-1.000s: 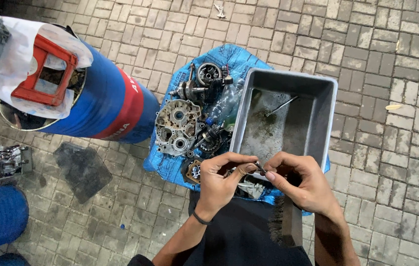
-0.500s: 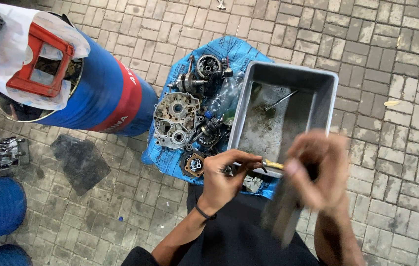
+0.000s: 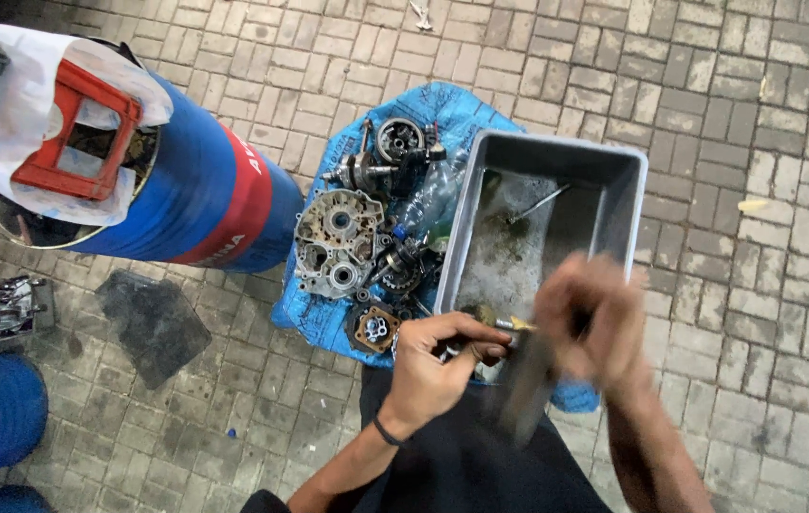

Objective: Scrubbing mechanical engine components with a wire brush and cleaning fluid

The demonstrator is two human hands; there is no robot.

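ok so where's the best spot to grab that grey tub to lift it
Probably the grey tub by its two long rims, from the sides: it is a deep open rectangle, and the long edges look free except for engine parts close on one side.

Left hand (image 3: 433, 366) pinching a small metal part (image 3: 504, 324) at the grey tub (image 3: 628, 186) rim, blurred right hand (image 3: 587, 318) beside it.

The right hand (image 3: 587, 318) at lower right is motion-blurred; the long grey object (image 3: 518, 385) it swings cannot be identified.
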